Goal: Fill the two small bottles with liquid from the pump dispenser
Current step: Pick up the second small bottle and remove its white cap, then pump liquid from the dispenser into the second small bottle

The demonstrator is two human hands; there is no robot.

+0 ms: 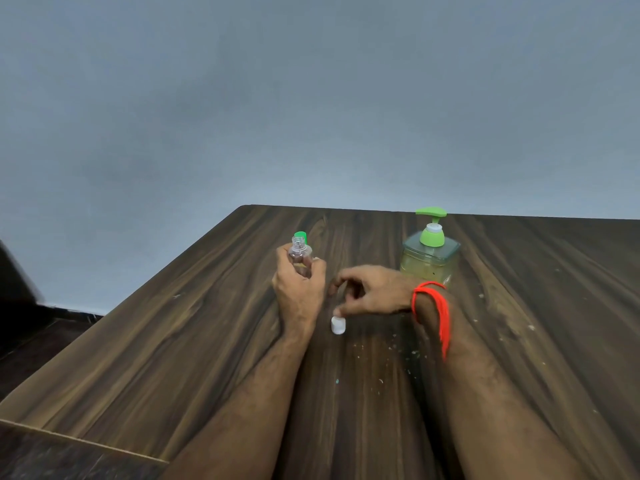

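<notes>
Wide dark-wood worktop (207, 341) fills the lower view, and on it, toward the far right, stands the pump dispenser (430, 249), upright, green pump head on top with yellowish liquid in its clear square body. That is the reference for everything to come: it sits just beyond the right hand (372, 291) and well to the right of the left hand (299, 289). So the open bottle has to travel rightward and slightly away to get under the spout. The left hand's grip is wrapped around a small clear bottle (300, 253), held upright, long axis vertical, neck open and pointing up, lifted off the worktop. Tucked right behind it is a second small bottle with a green cap (301, 236); only the cap shows clearly, so I can't say whether it stands free or touches the held one. The right hand hovers low, and its thumb and fingertips seem to pinch or just release the small white cap (338, 324) resting on the worktop between the two forearms. The view is soft there, so call it contact at least. By my reading the right hand is the nearer one to press the pump, with the left bringing the bottle mouth beneath the nozzle.
</notes>
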